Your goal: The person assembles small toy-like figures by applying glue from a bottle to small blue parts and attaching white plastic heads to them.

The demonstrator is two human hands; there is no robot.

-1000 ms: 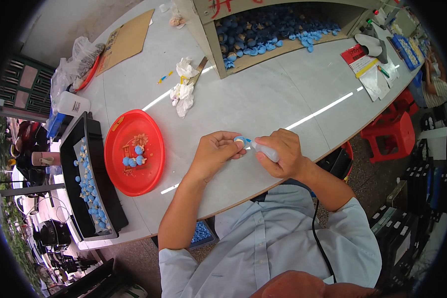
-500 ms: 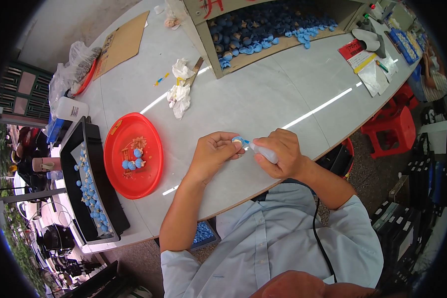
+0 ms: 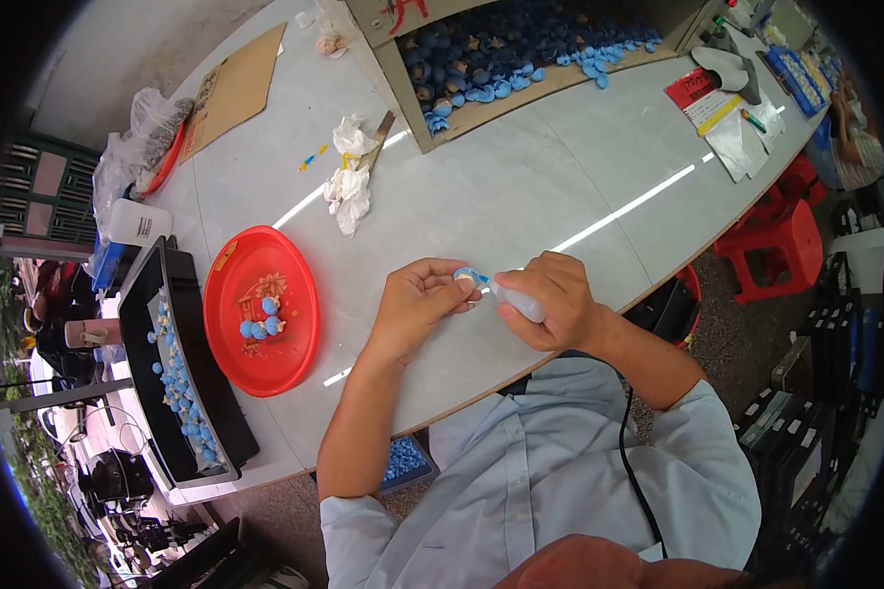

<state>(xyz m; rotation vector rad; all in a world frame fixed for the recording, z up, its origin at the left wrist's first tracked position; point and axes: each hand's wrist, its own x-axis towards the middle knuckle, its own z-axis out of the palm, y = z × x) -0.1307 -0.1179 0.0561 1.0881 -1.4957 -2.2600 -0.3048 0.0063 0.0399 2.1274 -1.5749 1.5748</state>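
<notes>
Between the thumb and fingers of my left hand [image 3: 421, 299] is a small blue and cream piece [image 3: 467, 277], partly covered by the fingertips. My right hand [image 3: 556, 304] is closed round a translucent white squeeze bottle [image 3: 521, 300]. Its narrow tip, bluish at the end, points left and reaches the small piece or stops just short of it; I cannot tell which. Both hands are above the grey table [image 3: 481, 201], near its front edge. To the left of them, a red round tray [image 3: 303, 339] carries several blue ball-shaped pieces [image 3: 259, 329].
At the far left stands a black bin [image 3: 228, 442] with several blue pieces. A wooden box [image 3: 414, 108] at the back holds a heap of blue shells [image 3: 501, 59]. Crumpled tissue [image 3: 349, 191] lies near it. A red stool [image 3: 778, 250] stands beyond the table's right edge.
The view has shifted slightly. Both hands keep nearly the same pose, the bottle tip still at the small piece.
</notes>
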